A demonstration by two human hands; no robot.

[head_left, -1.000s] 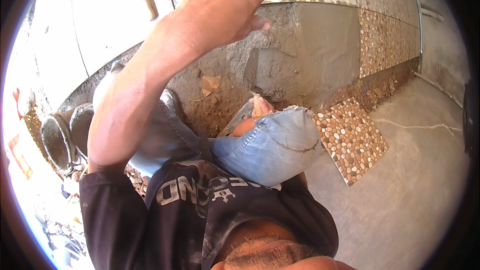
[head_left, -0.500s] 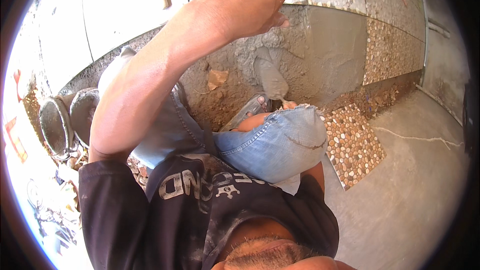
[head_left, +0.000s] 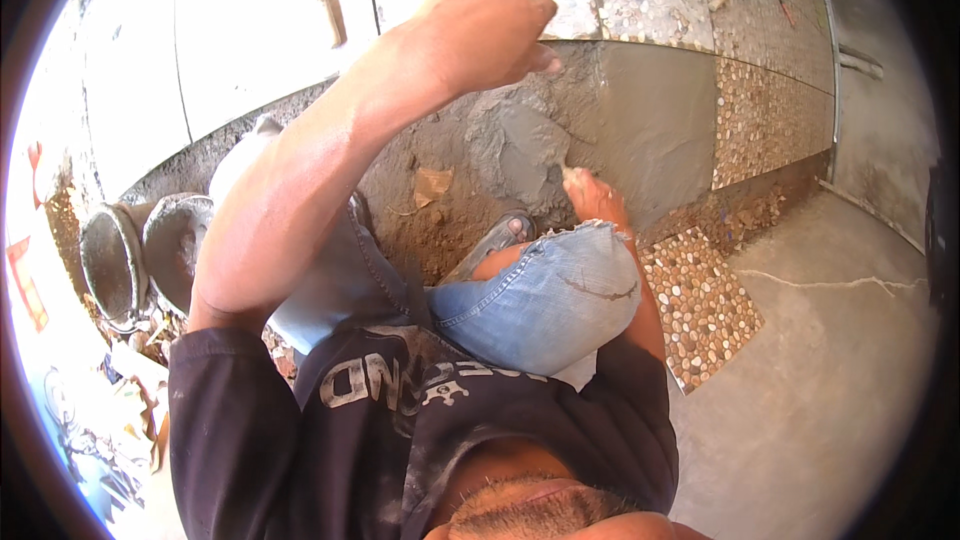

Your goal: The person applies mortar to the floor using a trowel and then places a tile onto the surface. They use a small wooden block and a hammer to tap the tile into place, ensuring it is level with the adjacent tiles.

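My right hand (head_left: pixel 597 198) has come out from behind my knee (head_left: pixel 585 285), where half a second ago little more than the fingertips showed, and I now have it closed around the handle of the trowel (head_left: pixel 533 140). The blade has turned and gone further from me: it pointed away with its flat side plain to see a moment ago, and now it lies over the rough mortar (head_left: pixel 484 135), so coated in the same wet grey that I can hardly pick out its edges. I take that as the trowel being at work on the lumpy part of the bed, with blade and mortar probably touching, though from above I can't be sure how hard it presses. The levelled mortar (head_left: pixel 655 120), just to the right, looks the same as before, smooth up to the laid pebble-pattern tiles (head_left: pixel 772 130), so I judge that the unevenness left is mainly on the trowel's side. My left hand (head_left: pixel 485 35) has kept its place, back upward, by the edge of the pale tiles (head_left: pixel 260 50); the thumb stands apart from the bent fingers, but the palm is hidden, so I cannot tell whether it holds anything. The loose pebble-pattern tile (head_left: pixel 702 308) hasn't been disturbed, lying on the concrete floor (head_left: pixel 810 380) beyond my right forearm. With my view tipped up slightly, the head of the wooden-handled tool (head_left: pixel 328 5) on the pale tiles shows again.
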